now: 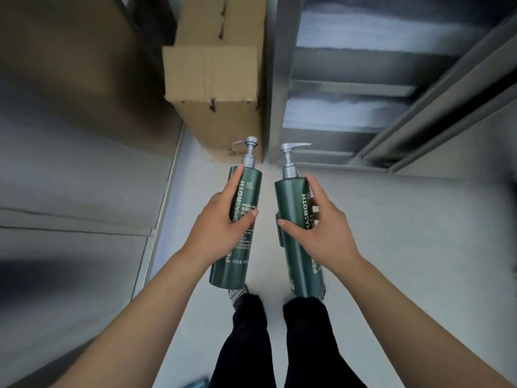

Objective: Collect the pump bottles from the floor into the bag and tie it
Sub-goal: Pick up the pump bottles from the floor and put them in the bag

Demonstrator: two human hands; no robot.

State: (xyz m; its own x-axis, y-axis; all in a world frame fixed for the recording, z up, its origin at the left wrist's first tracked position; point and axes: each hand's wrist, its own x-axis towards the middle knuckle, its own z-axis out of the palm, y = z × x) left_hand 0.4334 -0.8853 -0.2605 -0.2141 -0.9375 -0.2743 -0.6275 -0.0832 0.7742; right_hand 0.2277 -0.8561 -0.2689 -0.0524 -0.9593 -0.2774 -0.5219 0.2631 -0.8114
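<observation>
your left hand (221,222) and right hand (319,222) each have fingers wrapped round a green pump bottle (240,228); collecting step, bag unseen, so find it next.

The left bottle (240,219) reads "MASROTH", "MEGA-", "BODY"; the right bottle (300,233) reads "MASROTH". Smaller print is illegible.

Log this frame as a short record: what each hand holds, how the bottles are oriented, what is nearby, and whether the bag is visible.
left hand: holds left green pump bottle around its body
right hand: holds right green pump bottle around its body
bottle orientation: side by side, apart, pumps pointing away from the person
nearby: cardboard box ahead, metal shelving to its right
floor: light grey
bag: not visible
</observation>
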